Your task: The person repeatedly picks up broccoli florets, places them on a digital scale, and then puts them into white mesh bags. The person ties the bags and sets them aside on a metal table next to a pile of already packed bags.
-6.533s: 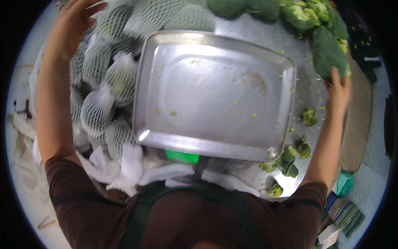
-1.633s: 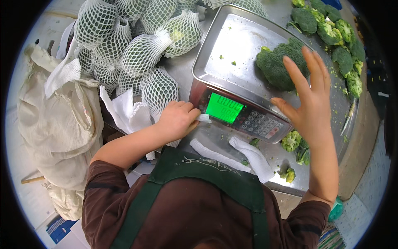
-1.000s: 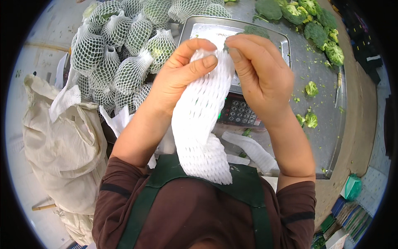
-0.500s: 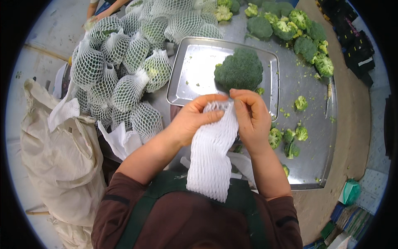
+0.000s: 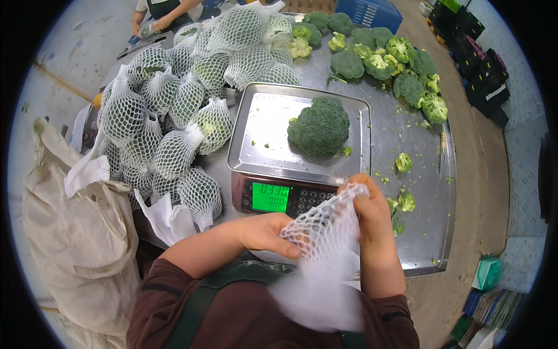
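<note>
A white foam net sleeve (image 5: 328,232) hangs between my hands, its lower end smeared by motion. My right hand (image 5: 375,212) is closed on its upper end. My left hand (image 5: 264,235) holds the netting from the side, its fingers partly hidden behind the mesh and its thumb in front. Beyond them one green broccoli head (image 5: 319,128) lies on a steel tray (image 5: 256,136), apart from both hands. The tray sits on a weighing scale (image 5: 241,195) with a lit green display.
At the left are piled several net-wrapped broccoli heads (image 5: 177,151), beside a cream cloth sack (image 5: 75,227). Bare broccoli heads (image 5: 381,64) and trimmings lie on the steel table (image 5: 418,244), with a knife (image 5: 443,151) at its right edge. Another person's hand (image 5: 161,24) works at the far left.
The sleeve's end has been pulled up and right by my right hand, stretching the mesh open. My left hand has moved down it. The view has shifted, bringing the scale's display into sight.
</note>
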### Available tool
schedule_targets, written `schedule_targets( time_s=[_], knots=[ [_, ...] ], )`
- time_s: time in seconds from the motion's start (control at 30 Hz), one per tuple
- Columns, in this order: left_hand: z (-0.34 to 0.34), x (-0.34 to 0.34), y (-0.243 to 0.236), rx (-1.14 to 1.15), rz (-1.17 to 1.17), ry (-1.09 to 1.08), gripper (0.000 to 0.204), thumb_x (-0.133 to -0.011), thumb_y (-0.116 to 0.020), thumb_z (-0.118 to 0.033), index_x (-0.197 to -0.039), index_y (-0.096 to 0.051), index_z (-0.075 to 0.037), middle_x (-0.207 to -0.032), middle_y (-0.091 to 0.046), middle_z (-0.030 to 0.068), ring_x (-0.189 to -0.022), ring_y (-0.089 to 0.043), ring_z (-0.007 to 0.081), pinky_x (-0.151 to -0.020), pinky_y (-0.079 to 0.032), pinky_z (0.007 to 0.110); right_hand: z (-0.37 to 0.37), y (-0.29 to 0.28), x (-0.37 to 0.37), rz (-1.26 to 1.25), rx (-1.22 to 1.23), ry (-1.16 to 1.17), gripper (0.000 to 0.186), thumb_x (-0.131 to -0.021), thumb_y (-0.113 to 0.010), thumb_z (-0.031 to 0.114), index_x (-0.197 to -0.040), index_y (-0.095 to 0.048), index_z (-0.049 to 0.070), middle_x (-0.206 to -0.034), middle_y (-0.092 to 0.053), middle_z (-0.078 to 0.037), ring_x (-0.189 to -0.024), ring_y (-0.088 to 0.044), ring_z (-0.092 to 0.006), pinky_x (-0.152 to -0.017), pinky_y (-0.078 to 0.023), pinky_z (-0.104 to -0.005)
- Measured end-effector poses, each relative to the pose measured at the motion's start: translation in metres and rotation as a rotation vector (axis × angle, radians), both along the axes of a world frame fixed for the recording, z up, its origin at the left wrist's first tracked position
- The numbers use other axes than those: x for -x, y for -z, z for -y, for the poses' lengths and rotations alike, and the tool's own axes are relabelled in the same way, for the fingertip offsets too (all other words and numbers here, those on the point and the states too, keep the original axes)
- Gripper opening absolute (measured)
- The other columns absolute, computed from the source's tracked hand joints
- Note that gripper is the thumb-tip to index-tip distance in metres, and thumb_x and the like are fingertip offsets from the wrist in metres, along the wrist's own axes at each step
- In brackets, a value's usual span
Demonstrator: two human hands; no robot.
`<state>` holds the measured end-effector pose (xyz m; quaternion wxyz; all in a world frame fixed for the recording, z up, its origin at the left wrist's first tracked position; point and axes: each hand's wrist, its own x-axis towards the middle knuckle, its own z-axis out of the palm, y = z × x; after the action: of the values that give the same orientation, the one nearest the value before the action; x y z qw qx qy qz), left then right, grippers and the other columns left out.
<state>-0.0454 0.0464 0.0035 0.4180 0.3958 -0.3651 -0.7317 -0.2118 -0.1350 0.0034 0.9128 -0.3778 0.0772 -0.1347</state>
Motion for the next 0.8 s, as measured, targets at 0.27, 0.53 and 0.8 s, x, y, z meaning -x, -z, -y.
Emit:
schedule_targets(
  time_s=[0.27, 0.53, 0.8],
  knots=[
    [0.056, -0.046, 0.004, 0.369, 1.248, -0.748, 0.054, -0.073, -0.065, -0.006, -0.124, -0.049, -0.003, -0.105, -0.064, 0.0161, -0.086, -0.064, 0.028, -0.081, -0.05, 0.036, 0.024, 0.006, -0.005, -0.659, 1.496, 0.18, 0.052, -0.075, -0.054, 0.007, -0.127, -0.05, 0.0, -0.1, -0.06, -0.023, -0.091, -0.059, -0.0388, -0.08, -0.049, -0.0419],
    [0.165, -0.14, 0.044, 0.149, 0.942, -0.995, 0.038, -0.086, -0.047, -0.025, -0.11, -0.059, 0.001, -0.094, -0.065, 0.0195, -0.083, -0.064, 0.0325, -0.074, -0.05, 0.037, 0.081, 0.037, -0.097, -0.437, 1.348, 0.567, 0.043, -0.086, -0.055, 0.012, -0.127, -0.05, 0.002, -0.1, -0.062, -0.019, -0.087, -0.061, -0.0318, -0.08, -0.048, -0.0392],
    [0.16, -0.106, 0.016, 0.283, -0.476, -0.29, 0.041, -0.097, -0.035, -0.023, -0.134, -0.04, -0.005, -0.135, -0.044, 0.0078, -0.127, -0.039, 0.0189, -0.11, -0.029, 0.034, 0.055, -0.051, -0.136, 0.036, 0.258, 0.428, 0.024, -0.091, -0.057, 0.014, -0.111, -0.06, 0.003, -0.088, -0.063, -0.003, -0.073, -0.057, -0.0079, -0.06, -0.043, -0.0198]
  ],
)
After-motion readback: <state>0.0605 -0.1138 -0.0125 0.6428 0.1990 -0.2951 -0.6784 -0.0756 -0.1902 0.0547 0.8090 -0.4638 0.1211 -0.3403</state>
